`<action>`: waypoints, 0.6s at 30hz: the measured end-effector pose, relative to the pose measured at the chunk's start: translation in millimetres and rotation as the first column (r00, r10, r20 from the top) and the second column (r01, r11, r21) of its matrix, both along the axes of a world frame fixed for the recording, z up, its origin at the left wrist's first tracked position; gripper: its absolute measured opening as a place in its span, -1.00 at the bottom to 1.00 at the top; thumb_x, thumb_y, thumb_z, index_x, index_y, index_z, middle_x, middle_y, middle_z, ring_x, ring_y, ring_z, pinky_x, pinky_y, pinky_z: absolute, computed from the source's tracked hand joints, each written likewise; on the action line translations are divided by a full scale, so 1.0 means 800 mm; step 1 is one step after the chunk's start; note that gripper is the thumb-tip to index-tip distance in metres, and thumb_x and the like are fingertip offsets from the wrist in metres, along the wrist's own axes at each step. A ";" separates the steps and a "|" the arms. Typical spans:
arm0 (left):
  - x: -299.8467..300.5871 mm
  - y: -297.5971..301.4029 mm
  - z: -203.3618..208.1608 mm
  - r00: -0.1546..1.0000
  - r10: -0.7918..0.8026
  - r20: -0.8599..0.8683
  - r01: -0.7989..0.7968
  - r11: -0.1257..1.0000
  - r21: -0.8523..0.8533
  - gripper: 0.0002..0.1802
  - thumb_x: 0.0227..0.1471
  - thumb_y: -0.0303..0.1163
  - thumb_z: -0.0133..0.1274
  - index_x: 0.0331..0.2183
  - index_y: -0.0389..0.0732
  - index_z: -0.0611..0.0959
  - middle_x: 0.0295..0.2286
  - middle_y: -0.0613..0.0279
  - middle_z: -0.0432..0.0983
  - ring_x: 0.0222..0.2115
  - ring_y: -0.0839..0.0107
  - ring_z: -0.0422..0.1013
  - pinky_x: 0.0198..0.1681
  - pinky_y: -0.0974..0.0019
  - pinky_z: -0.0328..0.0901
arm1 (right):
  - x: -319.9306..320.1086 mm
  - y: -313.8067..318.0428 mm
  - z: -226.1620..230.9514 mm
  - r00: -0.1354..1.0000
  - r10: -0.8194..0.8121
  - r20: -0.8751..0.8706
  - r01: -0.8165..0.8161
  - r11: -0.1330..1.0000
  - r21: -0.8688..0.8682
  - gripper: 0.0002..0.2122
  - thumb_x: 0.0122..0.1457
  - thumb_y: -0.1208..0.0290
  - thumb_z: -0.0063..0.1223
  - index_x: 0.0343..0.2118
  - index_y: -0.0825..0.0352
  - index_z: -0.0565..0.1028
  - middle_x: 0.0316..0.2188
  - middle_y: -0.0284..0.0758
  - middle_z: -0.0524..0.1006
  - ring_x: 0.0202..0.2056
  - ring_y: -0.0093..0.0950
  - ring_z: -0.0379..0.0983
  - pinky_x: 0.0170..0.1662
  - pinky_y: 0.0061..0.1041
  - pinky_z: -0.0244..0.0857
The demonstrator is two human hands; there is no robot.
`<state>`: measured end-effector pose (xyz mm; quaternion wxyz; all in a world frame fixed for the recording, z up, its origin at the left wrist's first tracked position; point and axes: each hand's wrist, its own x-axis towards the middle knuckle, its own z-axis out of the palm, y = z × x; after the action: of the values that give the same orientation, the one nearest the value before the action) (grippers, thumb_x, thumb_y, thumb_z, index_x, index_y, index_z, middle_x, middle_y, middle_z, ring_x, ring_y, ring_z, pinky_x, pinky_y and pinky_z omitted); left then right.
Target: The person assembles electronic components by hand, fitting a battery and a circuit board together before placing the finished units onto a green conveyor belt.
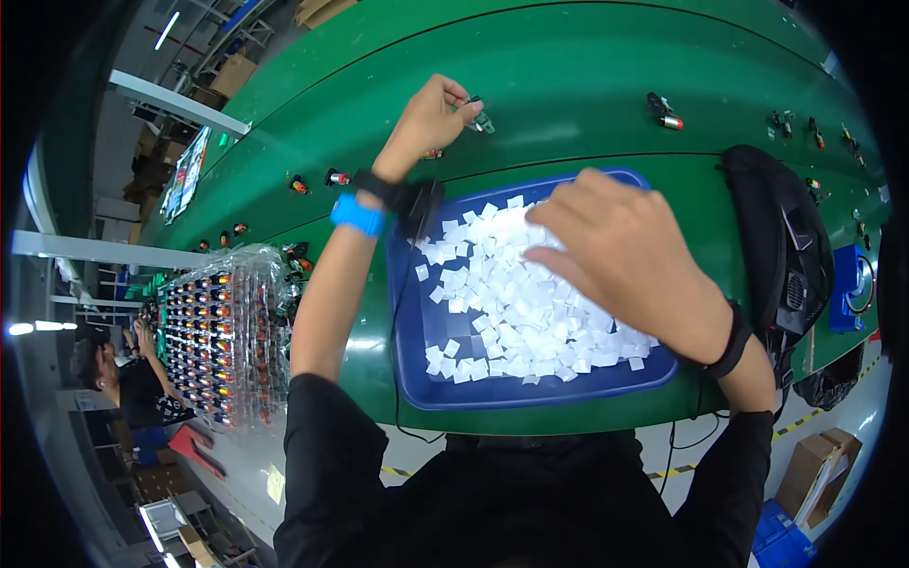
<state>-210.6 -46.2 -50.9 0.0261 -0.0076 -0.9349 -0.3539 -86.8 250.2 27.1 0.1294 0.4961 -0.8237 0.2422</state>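
Past the far edge of a blue plastic tray [409, 369], my left hand [431, 121] pinches a small green circuit-board part [483, 121] between thumb and fingertips, over the green work surface. The tray is heaped with small white square pieces [530, 322]. Above the pile's right half hovers my right hand [615, 248], slightly blurred. Its fingers are bent and the thumb stands apart from them; no held thing shows in the gap. Another small part [433, 153] is partly hidden behind my left wrist.
Small motor-like parts with red ends [670, 120] lie along the green surface [568, 57]. A black bag [781, 237] stands right of the tray, beside a blue device [852, 289]. At left, plastic-wrapped trays of parts [222, 331] are stacked; a co-worker [142, 379] is beyond. A cable [396, 379] skirts the blue tray.
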 end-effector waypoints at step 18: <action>0.261 0.082 0.063 0.858 -0.085 -0.507 0.234 0.943 0.237 -0.74 0.12 -0.59 0.09 -0.12 -0.36 0.50 -0.14 0.05 0.32 -0.27 0.41 0.48 -0.36 0.37 0.52 | 0.011 -0.030 -0.014 0.991 0.064 -0.117 -0.084 0.981 -0.174 -0.83 -0.06 0.47 0.31 -0.41 0.33 0.54 -0.52 -0.39 0.47 -0.56 -0.48 0.37 -0.57 -0.47 0.19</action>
<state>-1.5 19.5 -0.4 0.2330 -0.1714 -0.8313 -0.4747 -77.9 226.0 16.0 0.2095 0.5255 -0.7713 0.2918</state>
